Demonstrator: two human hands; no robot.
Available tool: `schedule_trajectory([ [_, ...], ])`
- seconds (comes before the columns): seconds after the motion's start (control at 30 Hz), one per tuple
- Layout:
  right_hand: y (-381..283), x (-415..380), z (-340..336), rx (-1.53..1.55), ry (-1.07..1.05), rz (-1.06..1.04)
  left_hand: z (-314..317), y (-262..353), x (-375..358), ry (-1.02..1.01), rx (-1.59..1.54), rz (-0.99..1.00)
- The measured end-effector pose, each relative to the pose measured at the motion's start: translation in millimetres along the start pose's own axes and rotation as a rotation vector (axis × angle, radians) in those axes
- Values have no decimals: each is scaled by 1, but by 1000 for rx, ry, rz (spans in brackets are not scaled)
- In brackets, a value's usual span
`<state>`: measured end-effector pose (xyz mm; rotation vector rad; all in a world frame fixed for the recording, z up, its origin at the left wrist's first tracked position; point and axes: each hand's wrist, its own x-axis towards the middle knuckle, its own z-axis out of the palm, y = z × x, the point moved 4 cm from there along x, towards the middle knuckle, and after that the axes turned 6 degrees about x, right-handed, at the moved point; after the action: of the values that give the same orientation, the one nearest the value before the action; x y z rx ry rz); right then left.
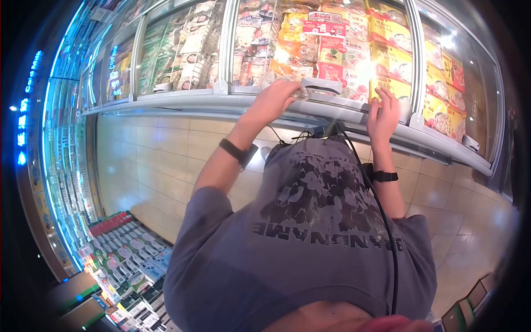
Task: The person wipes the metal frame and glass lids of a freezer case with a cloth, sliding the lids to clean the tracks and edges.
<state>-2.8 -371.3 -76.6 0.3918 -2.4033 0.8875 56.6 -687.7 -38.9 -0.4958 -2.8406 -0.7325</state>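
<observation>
My left hand (276, 99) is at the front edge of a chest freezer (193, 101), its fingers wrapped round a crumpled, clear plastic-like item (300, 93). Just to the right of that hand, a grey handle (322, 85) sits on the freezer's glass lid. My right hand (383, 117) rests at the freezer's rim with its fingers spread, over the glass near yellow food packages (390, 61). Nothing shows in its grasp. Red and white packages (332, 50) lie under the glass between the two hands.
Further freezer sections with bagged food (191, 47) extend left, and yellow packs (442, 94) lie at the right. A lit shelf (66, 144) runs along the far left, with a display of boxed goods (130, 254) at lower left. Tiled floor (149, 160) shows below the freezer.
</observation>
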Motion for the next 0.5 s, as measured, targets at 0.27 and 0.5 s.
schedule_trajectory([
  [0.27, 12, 0, -7, 305, 141, 111, 19, 33, 3, 73, 174, 212],
  [0.5, 2, 1, -2, 341, 121, 86, 56, 79, 25, 175, 384, 174],
])
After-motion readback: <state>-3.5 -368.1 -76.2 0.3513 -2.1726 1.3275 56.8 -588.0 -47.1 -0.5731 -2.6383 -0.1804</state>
